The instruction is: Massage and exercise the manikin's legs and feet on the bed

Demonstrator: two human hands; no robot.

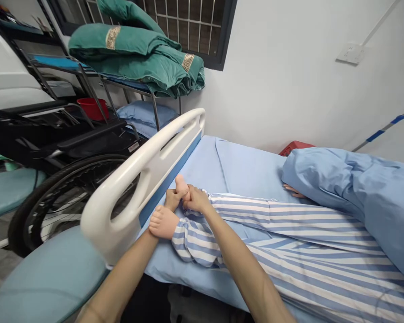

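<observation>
Both hands are at the far foot (181, 183) of a figure lying on a bed, toes pointing up. My left hand (173, 198) is closed round that foot from the footboard side. At the ankle, my right hand (196, 199) grips with bent fingers beside the trouser cuff. The near foot (164, 222) rests against my left forearm. Blue-and-white striped trousers (272, 220) cover the legs. Whether the figure is a manikin or a person I cannot tell for certain.
A white footboard (101, 202) rises left of the feet. Beyond it stand a black wheelchair (74, 139) and pale green stool seats (50, 278). Folded green bedding (138, 54) lies on a rack. A blue quilt (366, 193) covers the figure's upper part, with a hand (293, 191) at its edge.
</observation>
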